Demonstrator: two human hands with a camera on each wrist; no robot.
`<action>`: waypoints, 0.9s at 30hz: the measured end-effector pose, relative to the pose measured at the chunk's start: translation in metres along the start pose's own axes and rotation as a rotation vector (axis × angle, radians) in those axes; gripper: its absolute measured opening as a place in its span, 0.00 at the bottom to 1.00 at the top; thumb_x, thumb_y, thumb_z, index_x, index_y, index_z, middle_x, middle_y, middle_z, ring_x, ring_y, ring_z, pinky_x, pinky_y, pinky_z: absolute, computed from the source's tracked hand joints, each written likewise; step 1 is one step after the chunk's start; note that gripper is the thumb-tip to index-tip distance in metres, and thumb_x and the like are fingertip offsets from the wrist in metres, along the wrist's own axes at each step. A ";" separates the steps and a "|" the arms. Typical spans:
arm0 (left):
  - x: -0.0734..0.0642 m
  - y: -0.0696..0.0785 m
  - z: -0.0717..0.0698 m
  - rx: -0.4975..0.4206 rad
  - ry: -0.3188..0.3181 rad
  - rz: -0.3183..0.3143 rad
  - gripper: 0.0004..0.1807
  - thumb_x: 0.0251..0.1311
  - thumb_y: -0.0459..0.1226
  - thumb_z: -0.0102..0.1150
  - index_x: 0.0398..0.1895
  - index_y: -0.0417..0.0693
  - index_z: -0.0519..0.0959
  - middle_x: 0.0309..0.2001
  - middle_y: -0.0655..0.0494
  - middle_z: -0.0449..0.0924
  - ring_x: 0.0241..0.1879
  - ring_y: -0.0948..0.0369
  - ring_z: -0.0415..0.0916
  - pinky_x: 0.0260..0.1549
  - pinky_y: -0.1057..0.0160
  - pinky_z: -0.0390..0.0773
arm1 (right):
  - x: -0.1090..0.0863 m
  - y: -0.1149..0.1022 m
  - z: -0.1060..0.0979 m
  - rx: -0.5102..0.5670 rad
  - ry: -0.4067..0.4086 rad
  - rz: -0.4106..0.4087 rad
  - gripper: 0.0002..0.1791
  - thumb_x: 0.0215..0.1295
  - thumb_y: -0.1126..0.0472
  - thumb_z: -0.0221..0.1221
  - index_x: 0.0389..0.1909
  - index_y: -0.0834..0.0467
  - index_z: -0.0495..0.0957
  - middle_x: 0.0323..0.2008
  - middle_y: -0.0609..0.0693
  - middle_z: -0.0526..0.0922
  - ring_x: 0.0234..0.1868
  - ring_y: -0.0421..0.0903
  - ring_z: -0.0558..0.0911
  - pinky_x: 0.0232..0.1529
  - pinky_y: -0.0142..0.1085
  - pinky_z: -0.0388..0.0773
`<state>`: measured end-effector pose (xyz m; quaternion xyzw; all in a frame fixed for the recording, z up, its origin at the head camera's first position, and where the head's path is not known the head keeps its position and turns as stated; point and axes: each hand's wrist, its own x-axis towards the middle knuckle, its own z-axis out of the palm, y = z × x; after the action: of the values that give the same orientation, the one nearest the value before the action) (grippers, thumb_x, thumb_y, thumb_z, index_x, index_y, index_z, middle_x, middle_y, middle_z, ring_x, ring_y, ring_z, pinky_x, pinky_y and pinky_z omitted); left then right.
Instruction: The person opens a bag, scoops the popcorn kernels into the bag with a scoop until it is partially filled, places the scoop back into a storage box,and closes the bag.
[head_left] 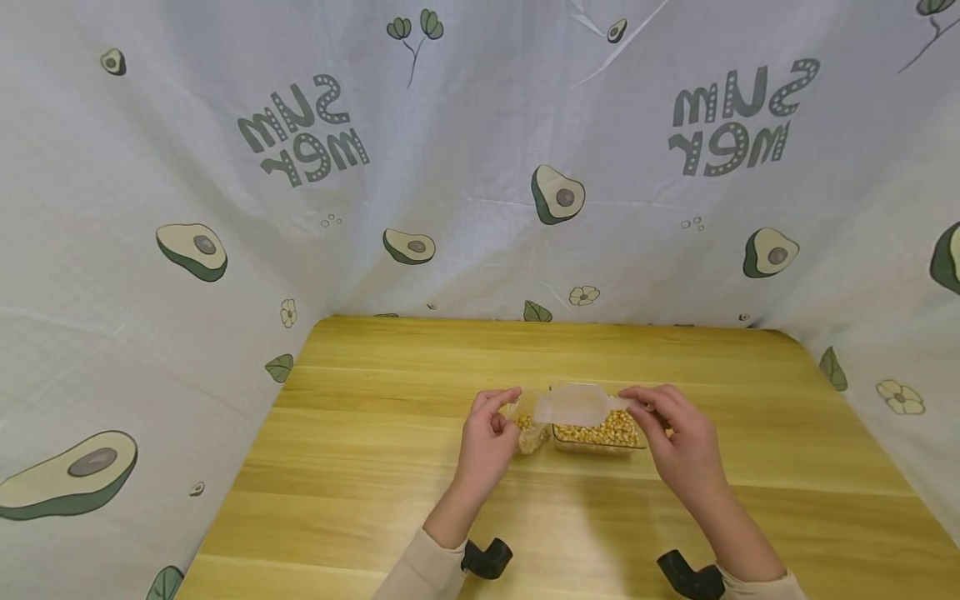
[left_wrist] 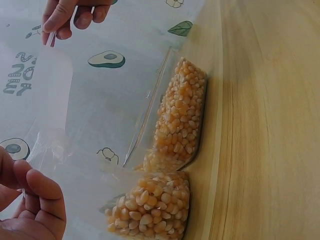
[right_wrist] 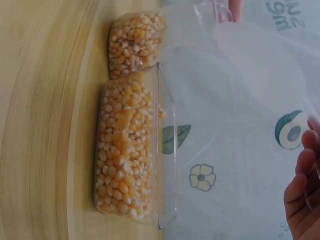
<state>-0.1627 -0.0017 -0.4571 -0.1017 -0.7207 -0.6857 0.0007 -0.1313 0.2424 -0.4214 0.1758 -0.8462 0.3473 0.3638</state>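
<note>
My left hand (head_left: 487, 433) pinches the top edge of a clear plastic bag (left_wrist: 150, 212) of corn kernels, its filled bottom standing on the table. A whitish translucent plastic panel (head_left: 576, 406) stretches from the bag's top towards my right hand (head_left: 682, 446), which pinches its far edge between thumb and fingers. Whether this panel belongs to the same bag I cannot tell. Right beside the bag stands a clear rectangular container (right_wrist: 165, 150) with corn kernels (right_wrist: 122, 155) in it. The panel hangs above this container and hides part of it in the head view.
The wooden table (head_left: 360, 467) lies under everything. A white curtain (head_left: 465, 167) printed with avocados and lettering hangs at its back and sides. Black mounts (head_left: 489, 558) sit at both wrists, near the sleeves.
</note>
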 end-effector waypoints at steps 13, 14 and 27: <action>0.000 0.000 0.001 0.000 0.010 -0.015 0.28 0.57 0.22 0.46 0.62 0.42 0.78 0.54 0.48 0.71 0.20 0.69 0.58 0.18 0.76 0.62 | -0.005 0.005 -0.001 -0.033 -0.025 -0.008 0.21 0.47 0.79 0.68 0.43 0.58 0.87 0.30 0.47 0.80 0.24 0.29 0.66 0.24 0.21 0.62; 0.000 0.000 0.001 0.002 0.013 -0.016 0.29 0.57 0.22 0.46 0.62 0.43 0.78 0.54 0.49 0.71 0.20 0.69 0.58 0.18 0.76 0.62 | -0.006 0.006 -0.001 -0.033 -0.026 -0.009 0.21 0.47 0.79 0.68 0.43 0.58 0.87 0.29 0.47 0.80 0.24 0.29 0.66 0.24 0.21 0.62; 0.000 -0.001 0.001 0.005 0.022 -0.007 0.29 0.56 0.21 0.46 0.62 0.40 0.77 0.54 0.47 0.71 0.20 0.70 0.57 0.18 0.76 0.61 | -0.012 0.013 -0.001 -0.052 -0.058 0.022 0.18 0.49 0.77 0.68 0.41 0.58 0.87 0.30 0.44 0.81 0.25 0.25 0.67 0.25 0.21 0.65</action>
<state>-0.1631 -0.0006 -0.4577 -0.0919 -0.7228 -0.6849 0.0065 -0.1299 0.2529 -0.4356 0.1671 -0.8670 0.3238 0.3399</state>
